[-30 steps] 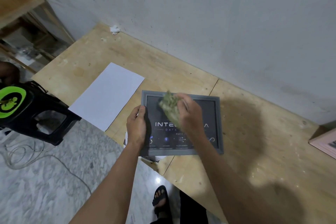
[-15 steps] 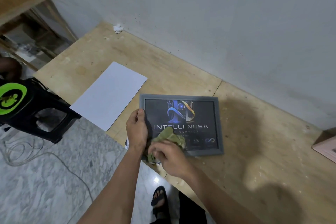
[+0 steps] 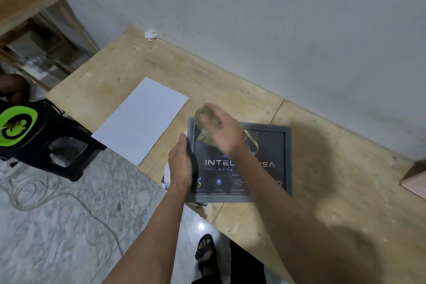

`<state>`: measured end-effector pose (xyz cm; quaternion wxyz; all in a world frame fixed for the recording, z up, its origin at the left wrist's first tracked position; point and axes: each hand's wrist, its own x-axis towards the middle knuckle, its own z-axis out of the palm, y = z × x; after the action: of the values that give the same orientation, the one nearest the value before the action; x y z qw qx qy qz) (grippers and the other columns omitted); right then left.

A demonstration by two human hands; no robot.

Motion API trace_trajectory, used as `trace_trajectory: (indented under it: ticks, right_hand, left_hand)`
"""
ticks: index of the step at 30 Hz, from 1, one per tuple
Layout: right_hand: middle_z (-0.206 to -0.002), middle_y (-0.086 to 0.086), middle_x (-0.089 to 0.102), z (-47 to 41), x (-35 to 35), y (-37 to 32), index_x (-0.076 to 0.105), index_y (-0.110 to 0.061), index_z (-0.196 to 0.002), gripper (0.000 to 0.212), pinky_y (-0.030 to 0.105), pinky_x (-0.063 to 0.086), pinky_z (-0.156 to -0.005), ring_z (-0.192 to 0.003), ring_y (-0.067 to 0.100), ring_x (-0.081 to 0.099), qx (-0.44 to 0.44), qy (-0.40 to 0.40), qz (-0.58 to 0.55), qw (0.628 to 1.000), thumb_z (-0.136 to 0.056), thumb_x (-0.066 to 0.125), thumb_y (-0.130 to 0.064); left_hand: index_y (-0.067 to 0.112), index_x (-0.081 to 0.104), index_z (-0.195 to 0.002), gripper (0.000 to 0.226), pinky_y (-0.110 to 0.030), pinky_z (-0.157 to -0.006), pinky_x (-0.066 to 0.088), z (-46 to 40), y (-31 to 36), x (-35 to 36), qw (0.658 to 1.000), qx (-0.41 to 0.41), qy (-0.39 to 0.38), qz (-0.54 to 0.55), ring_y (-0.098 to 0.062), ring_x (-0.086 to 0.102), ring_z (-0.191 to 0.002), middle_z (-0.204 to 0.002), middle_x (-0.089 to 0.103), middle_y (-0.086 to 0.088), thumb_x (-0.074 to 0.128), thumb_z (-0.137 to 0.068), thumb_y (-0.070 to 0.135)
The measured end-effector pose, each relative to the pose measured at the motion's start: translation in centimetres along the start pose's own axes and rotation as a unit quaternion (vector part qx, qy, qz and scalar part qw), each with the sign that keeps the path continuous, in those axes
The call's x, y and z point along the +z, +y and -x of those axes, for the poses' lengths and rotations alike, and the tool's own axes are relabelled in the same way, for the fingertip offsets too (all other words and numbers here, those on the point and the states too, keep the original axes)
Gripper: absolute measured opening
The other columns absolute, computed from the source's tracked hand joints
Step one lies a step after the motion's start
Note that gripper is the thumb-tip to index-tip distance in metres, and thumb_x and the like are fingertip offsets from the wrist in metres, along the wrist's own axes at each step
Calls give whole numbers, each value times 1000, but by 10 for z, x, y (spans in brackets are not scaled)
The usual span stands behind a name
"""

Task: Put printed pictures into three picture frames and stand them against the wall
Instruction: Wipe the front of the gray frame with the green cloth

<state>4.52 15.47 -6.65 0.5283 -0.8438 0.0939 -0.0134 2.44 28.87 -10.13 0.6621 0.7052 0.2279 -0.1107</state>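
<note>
Your left hand [image 3: 181,163] grips the flat gray frame's [image 3: 288,157] left edge, its long axis running rightward from those fingers, while your right hand [image 3: 221,131] bunches a green cloth [image 3: 204,122] at its far-left corner.

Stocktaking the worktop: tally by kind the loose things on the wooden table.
Grey picture frame, with print inside: 1
White paper sheet: 1
Green cloth, in the right hand: 1
White crumpled scrap by the wall: 1
Pink item, cut off at the edge: 1
Total: 5
</note>
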Motion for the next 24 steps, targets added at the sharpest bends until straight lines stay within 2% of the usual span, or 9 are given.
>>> trace_trajectory:
  ticks: [2, 3, 5, 7, 8, 11, 13, 18, 24]
  right_hand:
    - [-152, -5, 38, 0, 25, 21, 36, -23, -148, 67, 37, 24, -117, -139, 18, 36, -72, -51, 165, 982, -88, 60, -39]
    - [-157, -4, 30, 6, 34, 30, 32, -22, -150, 72, 44, 20, -119, -145, 19, 26, -99, -67, 168, 978, -85, 62, -33]
    - [-157, -5, 28, 23, 45, 45, 34, -22, -149, 68, 43, 15, -121, -148, 16, 18, -121, -95, 115, 981, -87, 60, -14]
    - [-154, -5, 36, 47, 52, 47, 42, -20, -145, 64, 36, 17, -119, -145, 14, 25, -130, -102, 67, 984, -85, 56, -3]
    - [-151, -3, 41, 57, 56, 47, 47, -17, -142, 63, 34, 20, -118, -142, 14, 31, -136, -100, 50, 984, -82, 56, 1]
    - [-141, 2, 54, 78, 63, 51, 60, -9, -130, 62, 32, 30, -115, -134, 16, 45, -139, -98, 30, 985, -73, 54, 11]
    - [-134, 1, 60, 86, 60, 52, 65, -11, -125, 64, 28, 35, -111, -128, 14, 51, -134, -99, 16, 986, -69, 48, 16]
    - [-121, 0, 68, 108, 43, 65, 73, -17, -112, 57, 19, 38, -103, -120, 12, 55, -104, -176, 19, 979, -74, 46, 16]
    - [-105, 2, 74, 118, 10, 80, 78, -12, -94, 59, 12, 42, -94, -105, 11, 62, -62, -238, 24, 969, -56, 39, 9]
  left_hand:
    - [10, 65, -72, 58, -36, -71, 47, -2, 0, -1, 999, -33, -7, 29, -20, 55, -67, -71, 60, -4, 45, -93, 60]
    - [10, 70, -76, 59, -36, -73, 49, -3, -1, -3, 998, -49, -11, 37, -21, 60, -70, -74, 65, -5, 44, -92, 61]
    - [12, 76, -87, 60, -37, -83, 51, -6, -5, -8, 996, -58, -37, 60, -23, 69, -83, -88, 74, -6, 41, -97, 61]
    - [10, 75, -105, 61, -38, -95, 52, -11, -3, -11, 984, -82, -97, 123, -23, 72, -102, -107, 76, -11, 37, -101, 58]
    - [9, 73, -110, 59, -38, -94, 53, -12, 1, -12, 979, -96, -120, 133, -23, 72, -103, -109, 75, -12, 38, -101, 56]
    - [12, 61, -112, 27, -35, -78, 57, -19, 7, -14, 984, -92, -140, 58, -19, 73, -83, -98, 74, -9, 49, -103, 35]
    - [16, 59, -109, 16, -36, -74, 57, -19, 7, -15, 986, -96, -132, 42, -20, 73, -78, -95, 74, -7, 48, -104, 25]
    - [20, 62, -106, 14, -49, -79, 58, -21, 5, -15, 988, -106, -109, 33, -26, 68, -80, -98, 72, -9, 49, -103, 26]
    - [15, 63, -117, 21, -44, -69, 59, -16, -1, -17, 989, -114, -90, 40, -26, 67, -79, -99, 72, -10, 52, -102, 26]
